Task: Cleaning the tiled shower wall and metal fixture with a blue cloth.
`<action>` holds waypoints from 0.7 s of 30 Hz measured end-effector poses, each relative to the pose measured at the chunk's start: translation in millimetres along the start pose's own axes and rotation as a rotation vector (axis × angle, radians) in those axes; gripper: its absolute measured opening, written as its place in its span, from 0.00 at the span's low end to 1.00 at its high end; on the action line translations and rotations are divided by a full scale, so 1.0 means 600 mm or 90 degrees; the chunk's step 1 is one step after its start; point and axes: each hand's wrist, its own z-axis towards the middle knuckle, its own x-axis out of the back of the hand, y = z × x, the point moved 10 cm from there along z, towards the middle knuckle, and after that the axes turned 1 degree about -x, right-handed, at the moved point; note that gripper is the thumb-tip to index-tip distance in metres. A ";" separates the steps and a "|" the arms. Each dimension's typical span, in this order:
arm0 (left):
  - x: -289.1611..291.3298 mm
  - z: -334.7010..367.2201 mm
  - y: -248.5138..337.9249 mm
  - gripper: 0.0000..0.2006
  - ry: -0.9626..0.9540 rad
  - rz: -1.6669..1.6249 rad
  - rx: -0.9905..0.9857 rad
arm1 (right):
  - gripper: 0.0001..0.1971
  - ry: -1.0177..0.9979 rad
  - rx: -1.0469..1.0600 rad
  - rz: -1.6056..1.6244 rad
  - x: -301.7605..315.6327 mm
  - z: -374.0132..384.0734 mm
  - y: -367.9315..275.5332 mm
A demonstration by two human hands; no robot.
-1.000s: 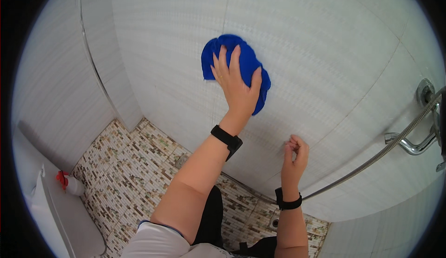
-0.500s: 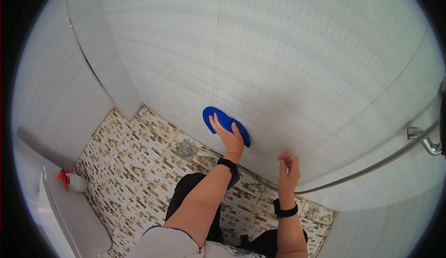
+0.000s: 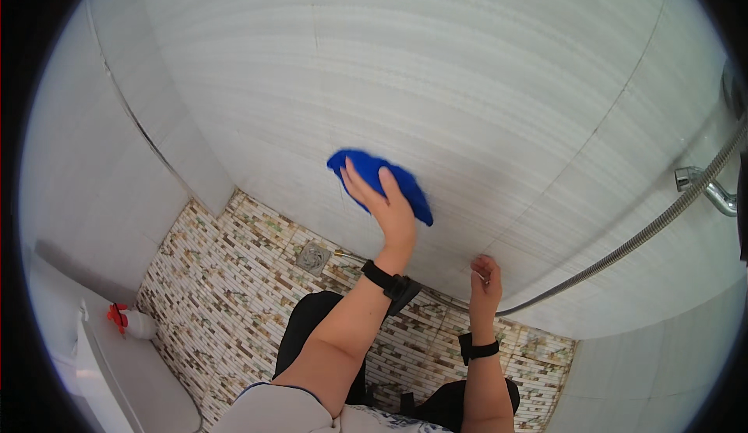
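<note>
A blue cloth point(image 3: 405, 186) lies spread against the pale tiled wall point(image 3: 257, 82). My left hand point(image 3: 387, 199) presses it there, palm toward the wall, with the fingers laid across the cloth and the thumb apart from them. My right hand point(image 3: 486, 281) hangs lower and to the right, close to the wall. Its fingers are loosely curled in, and no object shows plainly in them. Black bands circle both wrists.
A metal shower hose point(image 3: 650, 234) curves from the chrome tap fitting point(image 3: 705, 190) down to the mosaic floor point(image 3: 226, 300). A square drain point(image 3: 313, 258) sits by the wall. At left, a white bottle with a red top point(image 3: 139, 324) stands beside a white fixture point(image 3: 148, 386).
My left hand has slid the blue cloth up the wall and slightly rightward. The fingers of my right hand have curled in more. The view has shifted a little.
</note>
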 end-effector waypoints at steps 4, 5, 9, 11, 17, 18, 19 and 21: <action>-0.052 -0.002 0.124 0.31 -0.067 -0.044 -0.157 | 0.15 0.011 0.029 -0.012 0.023 0.005 0.007; -0.053 -0.002 0.120 0.31 -0.067 -0.038 -0.162 | 0.15 0.007 0.023 0.005 0.018 0.005 0.003; -0.053 -0.026 0.071 0.34 -0.051 -0.006 -0.228 | 0.15 -0.006 -0.003 0.022 0.013 0.003 0.006; -0.044 -0.047 0.034 0.34 -0.031 0.016 -0.216 | 0.15 -0.009 0.005 0.028 0.011 0.002 0.011; -0.026 -0.124 -0.101 0.33 -0.036 0.123 -0.110 | 0.15 -0.014 0.002 0.002 0.014 -0.003 0.035; -0.023 -0.131 -0.116 0.33 -0.031 0.124 -0.094 | 0.15 -0.015 0.001 -0.009 0.015 -0.006 0.041; -0.020 -0.136 -0.130 0.33 -0.025 0.125 -0.079 | 0.15 -0.013 0.001 -0.009 0.016 -0.008 0.042; -0.014 -0.138 -0.138 0.32 -0.028 0.135 -0.070 | 0.15 -0.027 0.000 0.005 0.009 -0.012 0.041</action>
